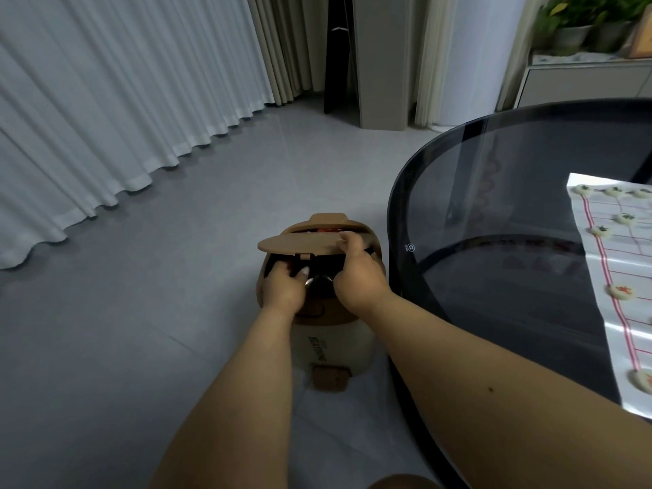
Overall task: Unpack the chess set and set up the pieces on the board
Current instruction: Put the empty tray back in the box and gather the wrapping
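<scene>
Both arms reach down to a tan and cream bin (331,344) standing on the grey floor (141,312) just beside the round glass table (494,206). The left hand (282,287) curls into the bin's dark opening, fingers bent over something shiny; what it holds cannot be made out. The right hand (356,273) pinches the edge of the swing lid (300,243), which is tilted up. Red bits show dimly inside the bin.

On the table, at the right edge of view, lies a white paper board (607,277) with red lines, cut off by the frame. Pale round pieces (622,291) sit on it, some with dark marks at the far end, some with red marks nearer; the marks are too small to read.

White curtains (106,100) hang along the left.
</scene>
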`<move>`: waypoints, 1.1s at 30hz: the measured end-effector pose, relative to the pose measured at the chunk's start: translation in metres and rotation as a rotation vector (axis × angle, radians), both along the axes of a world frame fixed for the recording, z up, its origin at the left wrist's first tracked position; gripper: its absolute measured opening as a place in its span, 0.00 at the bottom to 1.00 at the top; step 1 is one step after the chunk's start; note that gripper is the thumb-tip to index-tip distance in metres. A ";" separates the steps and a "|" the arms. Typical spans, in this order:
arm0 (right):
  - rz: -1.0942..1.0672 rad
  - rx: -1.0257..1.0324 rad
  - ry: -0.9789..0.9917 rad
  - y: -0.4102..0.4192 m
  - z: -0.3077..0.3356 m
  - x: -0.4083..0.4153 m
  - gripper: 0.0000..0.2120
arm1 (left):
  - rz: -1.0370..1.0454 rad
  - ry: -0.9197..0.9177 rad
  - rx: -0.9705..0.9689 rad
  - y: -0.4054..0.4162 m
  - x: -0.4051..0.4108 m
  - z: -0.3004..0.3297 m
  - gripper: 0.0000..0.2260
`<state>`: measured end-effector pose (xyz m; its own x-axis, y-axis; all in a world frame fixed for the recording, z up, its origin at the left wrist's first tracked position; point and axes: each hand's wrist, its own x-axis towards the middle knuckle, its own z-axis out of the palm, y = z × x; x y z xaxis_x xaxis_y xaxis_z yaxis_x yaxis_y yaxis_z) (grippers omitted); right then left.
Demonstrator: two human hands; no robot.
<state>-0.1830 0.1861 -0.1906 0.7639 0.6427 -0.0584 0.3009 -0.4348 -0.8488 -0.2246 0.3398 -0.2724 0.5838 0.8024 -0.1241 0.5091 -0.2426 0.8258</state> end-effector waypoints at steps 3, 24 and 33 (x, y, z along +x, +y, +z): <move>-0.005 -0.008 0.030 0.000 -0.002 0.000 0.36 | 0.136 -0.127 0.019 -0.008 -0.013 0.004 0.13; 0.147 -0.475 0.216 0.006 -0.028 -0.008 0.38 | -0.076 0.095 0.167 -0.035 -0.031 -0.004 0.40; 0.132 -0.515 0.304 0.010 -0.026 -0.006 0.38 | -0.042 0.070 0.115 -0.037 -0.031 -0.012 0.30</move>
